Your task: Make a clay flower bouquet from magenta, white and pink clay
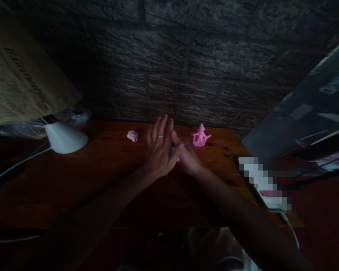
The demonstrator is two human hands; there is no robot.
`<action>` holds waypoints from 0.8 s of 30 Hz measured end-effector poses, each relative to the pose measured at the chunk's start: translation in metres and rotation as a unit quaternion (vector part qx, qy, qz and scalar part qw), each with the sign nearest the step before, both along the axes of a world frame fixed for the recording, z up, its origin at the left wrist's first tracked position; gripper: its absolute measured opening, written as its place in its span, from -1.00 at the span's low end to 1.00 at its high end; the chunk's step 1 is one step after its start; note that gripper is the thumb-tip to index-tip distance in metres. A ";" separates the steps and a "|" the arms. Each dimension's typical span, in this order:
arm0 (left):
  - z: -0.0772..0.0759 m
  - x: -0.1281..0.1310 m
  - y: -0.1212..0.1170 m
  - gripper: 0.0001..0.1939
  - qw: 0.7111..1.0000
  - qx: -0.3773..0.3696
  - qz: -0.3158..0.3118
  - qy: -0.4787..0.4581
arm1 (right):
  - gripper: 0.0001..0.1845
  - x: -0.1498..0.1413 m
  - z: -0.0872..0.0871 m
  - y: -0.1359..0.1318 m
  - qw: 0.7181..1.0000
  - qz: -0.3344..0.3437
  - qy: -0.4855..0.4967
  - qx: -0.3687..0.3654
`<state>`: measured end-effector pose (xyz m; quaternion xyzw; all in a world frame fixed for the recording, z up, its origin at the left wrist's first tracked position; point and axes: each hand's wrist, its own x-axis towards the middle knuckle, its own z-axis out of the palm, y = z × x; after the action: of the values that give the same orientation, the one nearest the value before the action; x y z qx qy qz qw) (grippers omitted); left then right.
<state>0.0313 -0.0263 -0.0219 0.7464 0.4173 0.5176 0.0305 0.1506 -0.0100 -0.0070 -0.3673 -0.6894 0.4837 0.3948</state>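
Observation:
Over the wooden table, my left hand [161,146] lies palm down across my right hand [188,156], with its fingers stretched out and a ring on one of them. The palms are pressed together. Between them a small pale bit [178,159] shows at the lower edge, and it looks like modelling clay; most of it is hidden. My right hand's fingers are largely covered by the left. To the right stands a pink modelling-clay figure [200,137] with a pointed top and side arms. Left of my hands lies a loose lump of pale pink clay [132,136].
A white lamp base [66,138] with a brown paper shade [31,71] and a cable stands on the left. A partly pixelated phone [264,184] on a cord lies at the table's right edge. A dark brick wall [169,60] rises behind the table [101,162].

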 end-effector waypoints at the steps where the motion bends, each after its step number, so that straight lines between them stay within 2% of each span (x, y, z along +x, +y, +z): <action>1: 0.001 -0.002 0.001 -0.26 1.000 0.007 0.019 -0.004 | -0.19 0.001 0.000 -0.001 1.000 0.018 -0.003 -0.009; 3: 0.003 -0.006 0.000 -0.24 0.998 0.023 0.055 -0.030 | -0.21 0.003 0.002 -0.003 0.998 0.041 -0.020 -0.030; 6: 0.008 -0.006 -0.003 -0.23 0.993 0.045 0.082 -0.070 | -0.19 0.006 0.010 -0.004 0.997 -0.005 -0.069 -0.041; 10: 0.005 0.000 -0.006 -0.23 0.996 0.038 0.052 -0.064 | -0.21 0.010 0.014 0.003 0.992 -0.118 -0.044 -0.018; 12: 0.002 0.003 -0.005 -0.27 0.997 0.032 0.023 -0.060 | -0.21 0.011 0.010 0.009 0.988 -0.152 -0.014 -0.036; 14: -0.002 0.005 -0.002 -0.30 0.998 0.024 -0.009 -0.053 | -0.19 0.012 0.006 0.015 0.984 -0.159 0.012 -0.080; 16: -0.005 0.005 0.000 -0.30 0.999 0.006 -0.031 -0.042 | -0.13 0.013 0.002 0.019 0.987 -0.136 0.025 -0.087; 19: -0.009 0.005 0.003 -0.38 0.998 -0.029 -0.046 -0.033 | -0.01 0.014 -0.002 0.021 0.994 -0.099 0.007 -0.046; 22: -0.010 0.005 0.003 -0.48 0.997 -0.041 -0.060 -0.038 | -0.01 0.014 -0.006 0.019 0.995 -0.098 -0.009 -0.012; 24: -0.007 0.005 0.001 -0.53 0.996 -0.045 -0.068 -0.047 | -0.01 0.013 -0.007 0.018 0.995 -0.094 -0.015 -0.015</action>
<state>0.0359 -0.0248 -0.0293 0.7457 0.3862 0.5297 0.1192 0.1634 0.0083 -0.0141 -0.4434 -0.6502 0.4493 0.4228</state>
